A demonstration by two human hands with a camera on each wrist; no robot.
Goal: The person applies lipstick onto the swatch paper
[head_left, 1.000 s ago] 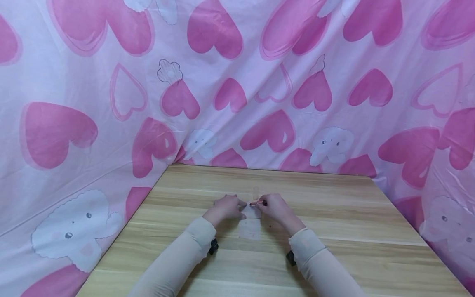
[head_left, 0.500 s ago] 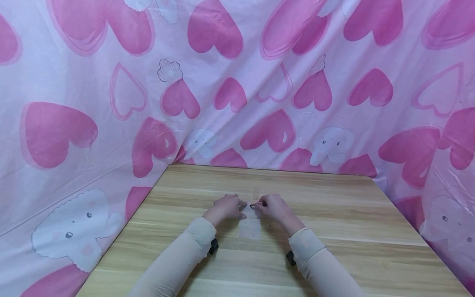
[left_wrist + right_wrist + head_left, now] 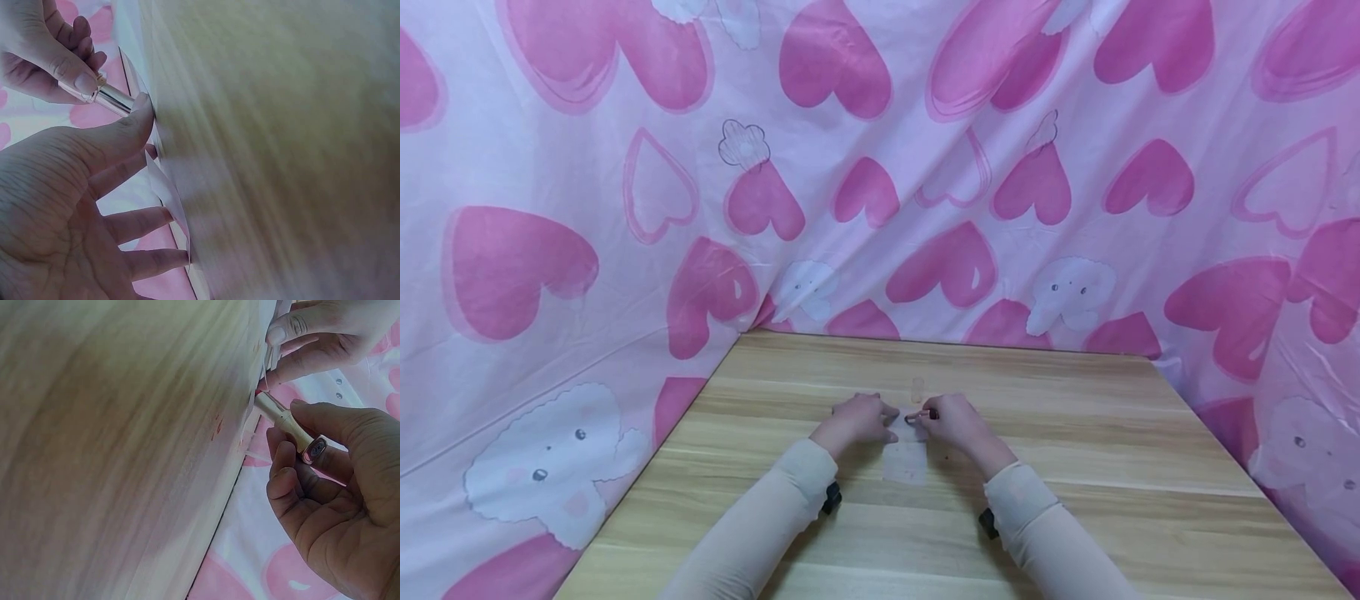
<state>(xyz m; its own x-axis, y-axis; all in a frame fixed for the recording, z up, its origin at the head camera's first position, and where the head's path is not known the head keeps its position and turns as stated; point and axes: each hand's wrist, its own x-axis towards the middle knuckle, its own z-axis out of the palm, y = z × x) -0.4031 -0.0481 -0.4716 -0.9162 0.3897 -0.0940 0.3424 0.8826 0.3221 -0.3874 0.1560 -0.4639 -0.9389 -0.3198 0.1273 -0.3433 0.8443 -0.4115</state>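
My right hand [image 3: 958, 421] pinches a lipstick [image 3: 279, 414] between thumb and fingers; the tube is gold and its red tip points down at the paper. That thin white paper [image 3: 912, 430] lies flat between both hands. My left hand [image 3: 859, 418] presses on the paper's left part with fingers spread and fairly straight. In the left wrist view, one edge of the paper curls up beside those fingers, and the left thumb is close to the lipstick's lower end. Small red marks [image 3: 217, 427] show by the paper in the right wrist view.
A second pale sheet [image 3: 905, 465] lies on the wooden table [image 3: 1075, 500] just nearer than the first. Beyond the hands is a small clear, oblong piece [image 3: 917, 389]. A pink heart-print curtain [image 3: 940, 183] hangs around the back and sides.
My right hand has shifted the lipstick tip very slightly towards me over the paper. The left hand stays in place.
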